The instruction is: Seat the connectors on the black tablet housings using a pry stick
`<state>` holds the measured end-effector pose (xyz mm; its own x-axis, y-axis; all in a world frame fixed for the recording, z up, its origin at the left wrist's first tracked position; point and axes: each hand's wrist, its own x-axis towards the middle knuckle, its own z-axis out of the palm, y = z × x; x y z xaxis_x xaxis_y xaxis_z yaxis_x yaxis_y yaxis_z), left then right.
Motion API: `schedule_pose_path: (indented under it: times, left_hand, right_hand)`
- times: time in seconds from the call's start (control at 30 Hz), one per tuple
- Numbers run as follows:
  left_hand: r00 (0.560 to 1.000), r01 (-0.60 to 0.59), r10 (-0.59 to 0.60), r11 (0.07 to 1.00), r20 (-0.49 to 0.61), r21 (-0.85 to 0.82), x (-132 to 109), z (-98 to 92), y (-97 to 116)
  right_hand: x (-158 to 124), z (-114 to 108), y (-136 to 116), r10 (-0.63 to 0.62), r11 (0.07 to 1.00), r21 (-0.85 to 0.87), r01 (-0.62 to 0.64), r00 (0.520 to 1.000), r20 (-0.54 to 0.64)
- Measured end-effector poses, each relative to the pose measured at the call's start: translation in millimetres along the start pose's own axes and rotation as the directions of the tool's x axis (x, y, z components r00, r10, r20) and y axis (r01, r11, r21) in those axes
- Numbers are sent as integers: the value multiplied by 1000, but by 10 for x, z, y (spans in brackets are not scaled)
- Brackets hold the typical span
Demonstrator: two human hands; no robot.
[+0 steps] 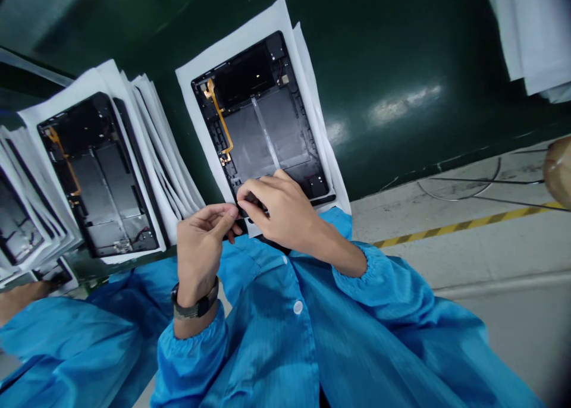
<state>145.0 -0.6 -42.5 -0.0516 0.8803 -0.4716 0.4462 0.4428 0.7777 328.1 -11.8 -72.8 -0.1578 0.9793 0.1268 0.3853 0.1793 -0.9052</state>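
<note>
A black tablet housing (289, 122) lies open-side up on white sheets (232, 48), tilted in view. Along its left side runs an orange flex cable (220, 116), and a pale strip (266, 135) crosses its middle lengthwise. At the near left corner of the housing, my left hand (203, 238) pinches with thumb and forefinger. My right hand (283, 206) reaches over the near edge, fingers curled and thumb bent in toward the same corner. The fingertips of both hands nearly meet there. Whatever is between them is too small or hidden to name.
Left of me, another tablet housing (107, 176) rests on layered white sheets (165, 158), with more beyond. A co-worker's blue sleeve (66, 342) is at lower left. White sheets (535, 45) hang at the upper right of the green table (392, 69). Yellow-black tape (468, 225) marks the floor.
</note>
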Motion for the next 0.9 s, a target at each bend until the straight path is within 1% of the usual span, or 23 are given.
schedule_pose_path:
  times: [0.5, 0.9]
  left_hand:
    - [1000, -19, 20, 999, -22, 29, -21, 21, 11]
    - [1000, -16, 16, 1000, 1, 6, -12, -18, -40]
  right_hand:
    - [8, -3, -7, -1, 1000, -10, 1, 1000, 18]
    - [2, 8, 19, -16, 1000, -22, 17, 1000, 18]
